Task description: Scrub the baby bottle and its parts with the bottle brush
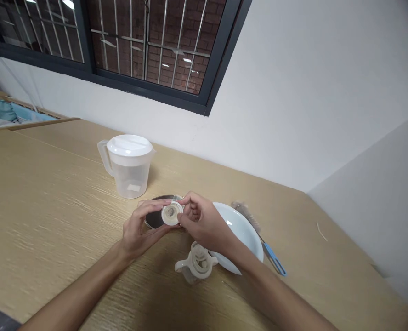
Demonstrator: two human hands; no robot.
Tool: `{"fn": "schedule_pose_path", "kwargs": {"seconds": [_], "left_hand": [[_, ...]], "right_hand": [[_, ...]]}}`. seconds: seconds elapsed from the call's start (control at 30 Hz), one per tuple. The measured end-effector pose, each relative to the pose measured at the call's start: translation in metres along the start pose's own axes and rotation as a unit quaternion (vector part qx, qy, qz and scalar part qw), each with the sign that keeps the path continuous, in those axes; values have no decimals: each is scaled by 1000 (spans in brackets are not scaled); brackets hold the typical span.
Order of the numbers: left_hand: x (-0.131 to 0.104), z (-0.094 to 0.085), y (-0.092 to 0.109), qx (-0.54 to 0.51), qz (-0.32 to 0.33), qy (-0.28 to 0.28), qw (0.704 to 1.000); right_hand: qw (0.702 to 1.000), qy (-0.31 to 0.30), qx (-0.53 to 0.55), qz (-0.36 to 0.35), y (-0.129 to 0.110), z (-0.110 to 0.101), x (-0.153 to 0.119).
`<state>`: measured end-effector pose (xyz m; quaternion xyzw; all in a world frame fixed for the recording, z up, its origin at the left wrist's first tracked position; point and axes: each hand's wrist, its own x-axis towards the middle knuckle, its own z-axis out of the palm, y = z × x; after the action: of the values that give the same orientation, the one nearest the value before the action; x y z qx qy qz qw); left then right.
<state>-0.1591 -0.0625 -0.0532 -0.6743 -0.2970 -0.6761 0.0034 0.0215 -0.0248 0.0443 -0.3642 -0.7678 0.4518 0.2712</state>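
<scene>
Both hands hold a round white baby bottle cap [171,214], raised over the table with its round face toward me and a small greyish piece at its centre. My left hand [138,230] is closed on its left side, fingers along the top and thumb below. From the right, my right hand [206,220] pinches the rim, its other fingers curled. Just below the hands stands a clear baby bottle [197,264] with two side handles and an open top. Partly hidden behind the hands lies a dark round dish [154,219].
A lidded clear plastic pitcher [130,168] stands at the back left. Right of my hands, a white bowl [250,234] is partly covered by my right forearm. Beside it lies a bottle brush [274,258] with a blue handle. The wall and window [149,46] border the table.
</scene>
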Motion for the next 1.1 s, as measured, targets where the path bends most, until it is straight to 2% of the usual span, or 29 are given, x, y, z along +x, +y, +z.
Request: {"fn": "schedule_pose_path", "kwargs": {"seconds": [0.17,0.37,0.47,0.57,0.73,1.1], "left_hand": [[1,2,2,-44,-9,21,999],[6,3,6,-84,-19,15,996],[6,4,7,-75,-19,19,997],[6,4,6,-51,-12,20,998],[6,-1,6,-26,-8,-14,1000],[7,-1,10,6,11,-16,1000]], "right_hand": [[994,-51,88,36,-8,-9,-4],[991,-52,109,65,-12,-12,-7],[993,-55,89,59,-12,-11,-7],[998,-43,23,37,-11,-10,-8],[997,-27,-77,-10,-8,-6,-8],[997,-2,-72,-6,-4,0,-9]]}}
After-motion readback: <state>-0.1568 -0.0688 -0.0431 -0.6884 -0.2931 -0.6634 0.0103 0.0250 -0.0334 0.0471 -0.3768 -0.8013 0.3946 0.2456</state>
